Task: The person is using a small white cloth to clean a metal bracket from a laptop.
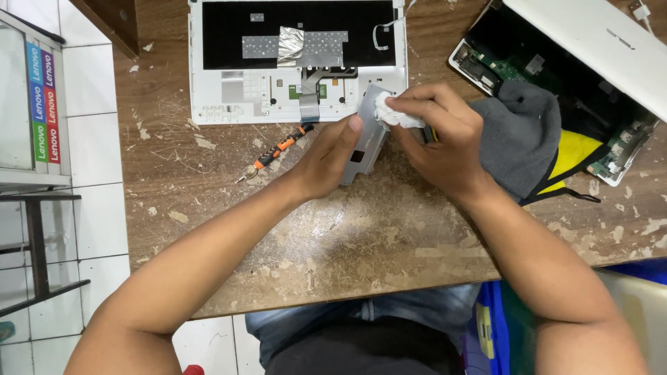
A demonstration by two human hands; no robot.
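My left hand (326, 158) grips a flat grey metal part (366, 142), thumb on its upper face, holding it tilted over the worn wooden table (361, 236). My right hand (438, 139) presses a small white wad of cloth or tissue (392, 112) onto the part's top end. The two hands almost touch.
An upturned white laptop keyboard shell (299, 59) with foil tape lies at the back. An orange and black screwdriver (278, 149) rests to the left. A grey and yellow cloth (535, 142) lies over an open laptop base (556, 62) on the right. A glass cabinet (31, 104) stands at far left.
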